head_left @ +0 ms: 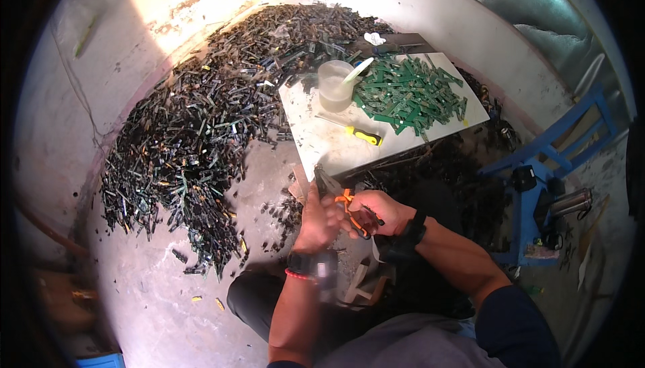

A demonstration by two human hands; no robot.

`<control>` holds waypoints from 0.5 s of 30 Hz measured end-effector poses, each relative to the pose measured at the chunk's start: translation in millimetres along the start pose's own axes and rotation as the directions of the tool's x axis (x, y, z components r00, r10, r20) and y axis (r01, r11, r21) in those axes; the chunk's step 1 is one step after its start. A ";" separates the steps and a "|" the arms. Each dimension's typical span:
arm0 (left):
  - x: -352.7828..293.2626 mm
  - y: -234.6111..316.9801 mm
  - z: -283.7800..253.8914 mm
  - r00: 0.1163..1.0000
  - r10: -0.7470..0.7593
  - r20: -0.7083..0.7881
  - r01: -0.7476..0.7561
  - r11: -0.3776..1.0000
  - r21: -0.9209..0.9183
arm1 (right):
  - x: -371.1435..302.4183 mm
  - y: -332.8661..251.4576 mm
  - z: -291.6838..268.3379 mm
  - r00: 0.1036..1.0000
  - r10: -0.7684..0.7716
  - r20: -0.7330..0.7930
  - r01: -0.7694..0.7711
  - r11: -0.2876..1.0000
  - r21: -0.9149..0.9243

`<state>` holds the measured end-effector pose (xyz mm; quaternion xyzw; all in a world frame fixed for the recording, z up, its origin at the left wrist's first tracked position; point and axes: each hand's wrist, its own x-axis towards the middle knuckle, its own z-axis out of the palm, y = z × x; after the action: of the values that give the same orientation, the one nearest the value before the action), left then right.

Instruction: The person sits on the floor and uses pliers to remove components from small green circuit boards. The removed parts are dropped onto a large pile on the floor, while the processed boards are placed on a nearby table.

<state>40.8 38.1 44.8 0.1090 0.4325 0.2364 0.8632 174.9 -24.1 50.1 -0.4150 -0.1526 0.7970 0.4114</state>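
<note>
My right hand [377,208] is closed around pliers [346,200] with orange and black handles, just in front of the board's near edge. Close beside it, my left hand [317,220] is closed on a dark narrow strip [320,178] that sticks up past the fingertips. The pliers' jaws point toward this strip; whether they touch it I cannot tell. On the white board [306,139] beyond my hands lies a yellow and black handled screwdriver [363,135]. Behind it stands a cloudy plastic cup [334,86] with a white-handled tool leaning in it, next to a pile of green circuit boards [410,96].
A large heap of dark strips [195,133] spreads over the floor to the left and behind the board. A blue chair [531,193] stands at the right, with a metal cylinder [571,203] by it. Pale walls curve around the back.
</note>
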 end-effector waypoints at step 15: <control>12.4 -3.7 -17.6 0.943 0.006 0.332 0.036 0.992 -0.118 | -20.5 -21.0 -1.9 0.999 -0.027 0.019 0.031 0.960 -0.277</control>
<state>34.3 40.8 24.2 0.0909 0.2665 0.2340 0.9306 194.0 -27.4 72.1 -0.4601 -0.2720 0.7648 0.3597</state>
